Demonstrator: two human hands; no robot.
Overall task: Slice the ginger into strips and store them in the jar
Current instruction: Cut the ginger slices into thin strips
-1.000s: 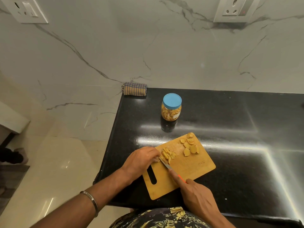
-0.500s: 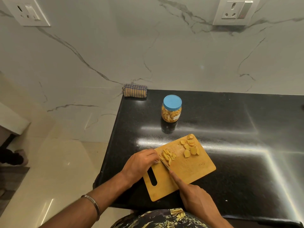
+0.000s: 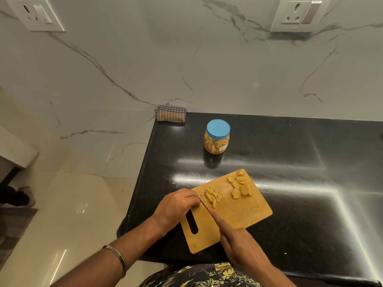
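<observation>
1. Where the pale floor (image 3: pixel 68 214) meets the black worktop (image 3: pixel 300 183) at far left, a forearm with a metal bangle (image 3: pixel 116 259) reaches in from below.
2. Left hand (image 3: pixel 176 206): fingers curled downward at the near-left part of the wooden cutting board (image 3: pixel 244 212), knuckles up, fingertips pressed on a ginger piece that is mostly hidden beneath them. How firmly it is pinched cannot be told.
3. Folded checked cloth (image 3: pixel 171 113) lies at the back left corner of the worktop, against the marble wall (image 3: pixel 186 59).
4. Knife blade (image 3: pixel 204 204) sits just beside the left fingertips, edge down on the board; only a short length shows.
5. Ginger strips (image 3: pixel 212 196): small loose heap on the board, just right of the blade.
6. Jar (image 3: pixel 216 137) stands upright behind the board, well apart from it, blue lid on, yellow pieces visible inside.
7. Right hand (image 3: pixel 242 243): wrapped round the knife handle, index finger laid straight along the top toward the blade.
8. Ginger slices (image 3: pixel 240 186), uncut rounds, cluster at the board's far right corner.
9. Two wall sockets, upper left (image 3: pixel 35 14) and upper right (image 3: pixel 298 15).
</observation>
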